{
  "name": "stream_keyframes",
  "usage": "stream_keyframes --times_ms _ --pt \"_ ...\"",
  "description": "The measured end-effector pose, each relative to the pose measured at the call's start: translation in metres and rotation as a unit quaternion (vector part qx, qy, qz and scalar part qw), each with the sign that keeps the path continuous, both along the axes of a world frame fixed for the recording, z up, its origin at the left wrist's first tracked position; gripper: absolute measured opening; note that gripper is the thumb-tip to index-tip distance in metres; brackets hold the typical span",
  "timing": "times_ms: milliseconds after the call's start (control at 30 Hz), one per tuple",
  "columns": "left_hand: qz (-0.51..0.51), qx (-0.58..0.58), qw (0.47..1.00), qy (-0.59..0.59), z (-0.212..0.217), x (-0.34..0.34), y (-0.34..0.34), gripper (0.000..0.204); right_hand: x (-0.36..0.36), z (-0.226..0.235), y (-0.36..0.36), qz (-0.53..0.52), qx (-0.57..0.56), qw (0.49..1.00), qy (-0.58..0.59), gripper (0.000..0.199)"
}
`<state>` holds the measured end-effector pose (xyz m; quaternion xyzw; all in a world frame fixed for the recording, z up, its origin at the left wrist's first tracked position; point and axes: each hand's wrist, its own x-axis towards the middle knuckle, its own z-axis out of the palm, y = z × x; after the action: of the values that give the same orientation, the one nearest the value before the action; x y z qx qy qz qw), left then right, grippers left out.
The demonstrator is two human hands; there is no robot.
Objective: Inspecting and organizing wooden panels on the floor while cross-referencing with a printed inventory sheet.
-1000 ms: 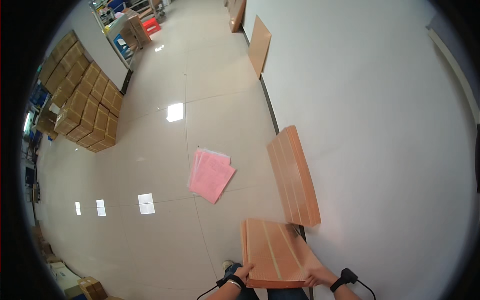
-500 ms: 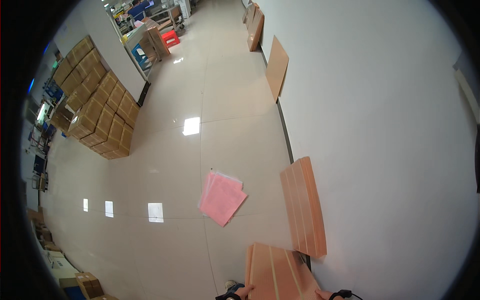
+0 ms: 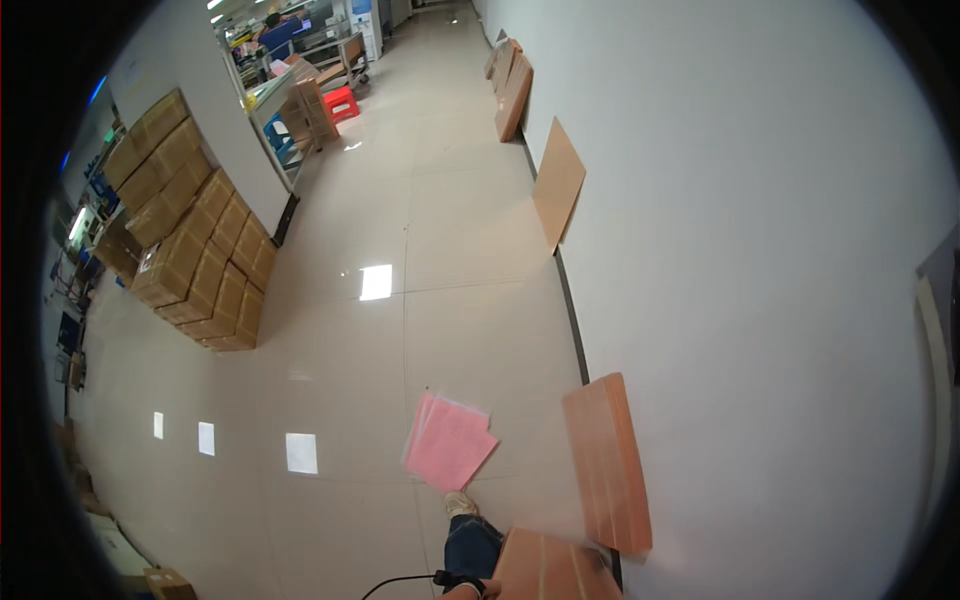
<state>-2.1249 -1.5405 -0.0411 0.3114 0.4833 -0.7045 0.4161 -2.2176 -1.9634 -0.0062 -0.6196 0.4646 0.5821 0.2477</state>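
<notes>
At the lower edge, a bundle of flat brown cardboard (image 3: 552,568) banded with pale strips stands in front of me, cut off by the frame. My left hand (image 3: 488,590) grips its left edge; only part of the hand shows, below a dark band with a cable at the wrist. My right hand is out of the picture. Just beyond my shoe (image 3: 459,504), pink sheets (image 3: 452,445) with clear plastic at their edges lie on the floor. A second banded cardboard bundle (image 3: 605,465) leans on the wall to the right.
Stacked taped cartons (image 3: 205,250) stand at the left by a wall end. Along the right wall lean a single cardboard sheet (image 3: 560,185) and more flat bundles (image 3: 515,95). A red stool (image 3: 341,103) and a person (image 3: 280,35) are farther off.
The view has shifted, so the floor items sit lower in it. My foot has come forward to the pink sheets. My right hand, earlier at the bundle's right side, has left the picture.
</notes>
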Motion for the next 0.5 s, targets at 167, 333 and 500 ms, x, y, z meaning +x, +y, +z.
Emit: stream_keyframes --times_ms 167,333,500 --pt "-0.032 -0.034 0.999 -0.026 0.002 0.046 0.012 0.039 0.024 0.018 0.042 0.071 -0.037 0.996 0.041 0.036" --pt "-0.052 -0.052 0.996 -0.043 -0.003 0.072 0.041 0.039 0.062 0.042 0.089 0.086 -0.023 0.993 0.081 0.031" --pt "-0.078 -0.074 0.991 -0.085 0.019 0.119 0.059 0.039 0.046 0.006 0.087 0.276 0.059 0.958 -0.041 0.023"
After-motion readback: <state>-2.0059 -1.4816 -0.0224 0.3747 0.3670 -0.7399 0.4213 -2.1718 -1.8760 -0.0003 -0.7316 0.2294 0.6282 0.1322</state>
